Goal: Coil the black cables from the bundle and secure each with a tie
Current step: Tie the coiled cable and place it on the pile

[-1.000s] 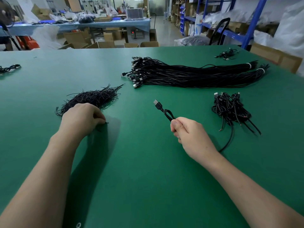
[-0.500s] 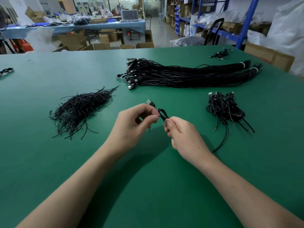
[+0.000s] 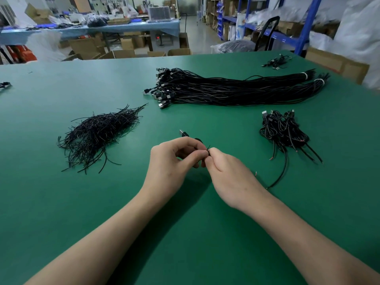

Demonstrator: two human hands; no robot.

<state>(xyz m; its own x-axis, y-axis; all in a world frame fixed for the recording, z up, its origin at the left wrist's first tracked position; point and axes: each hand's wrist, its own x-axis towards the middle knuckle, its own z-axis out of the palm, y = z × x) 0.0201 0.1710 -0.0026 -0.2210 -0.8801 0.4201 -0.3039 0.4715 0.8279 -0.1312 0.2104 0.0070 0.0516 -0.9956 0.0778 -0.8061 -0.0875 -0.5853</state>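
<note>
Your right hand [image 3: 226, 171] grips the coiled cable [image 3: 184, 133], plug pointing away-left. Your left hand [image 3: 174, 159] pinches the tie [image 3: 208, 147] against the coil, between both fingertips.

A single wide-angle view, worn on the head, looks forward and down across the green tabletop [image 3: 61, 202]. Both forearms enter from the bottom edge, with the left hand [image 3: 170, 161] and right hand [image 3: 226, 171] close beneath the lens. Blue shelving [image 3: 307, 27] stands far off along the top.
</note>
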